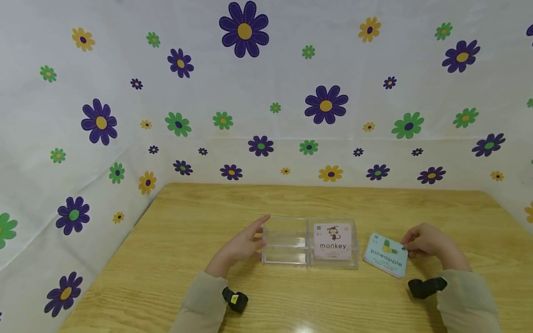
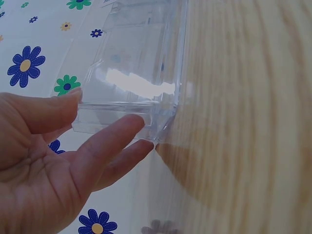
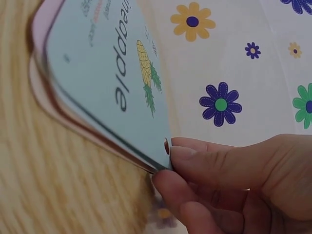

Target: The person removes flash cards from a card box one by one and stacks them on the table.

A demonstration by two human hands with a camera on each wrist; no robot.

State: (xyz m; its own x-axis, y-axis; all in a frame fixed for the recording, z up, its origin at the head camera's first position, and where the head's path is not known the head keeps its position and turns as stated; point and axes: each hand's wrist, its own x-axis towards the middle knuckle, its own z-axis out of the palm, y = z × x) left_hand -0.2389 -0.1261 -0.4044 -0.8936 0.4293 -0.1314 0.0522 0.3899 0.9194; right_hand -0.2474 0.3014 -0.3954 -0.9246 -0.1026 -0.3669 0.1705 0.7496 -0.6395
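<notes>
My left hand [image 1: 243, 246] is at the left end of a clear plastic box [image 1: 285, 267] with two compartments. In the left wrist view, the thumb and fingers [image 2: 109, 151] hold the end of the box [image 2: 131, 63]. The left compartment shows no cards; in the right one lies a pink card [image 1: 332, 254] reading "monkey". To the box's right, my right hand [image 1: 429, 243] pinches a small stack of cards [image 1: 385, 255] by a corner, thumb above and fingers below. A light blue "pineapple" card [image 3: 92, 63] is on top, beside a hole at the pinched corner.
The box stands on a wooden table [image 1: 200, 222]. Behind and on the left hangs a white sheet [image 1: 275, 74] printed with purple, green and yellow flowers. Black wrist straps [image 1: 426, 286] sit over both light sleeves.
</notes>
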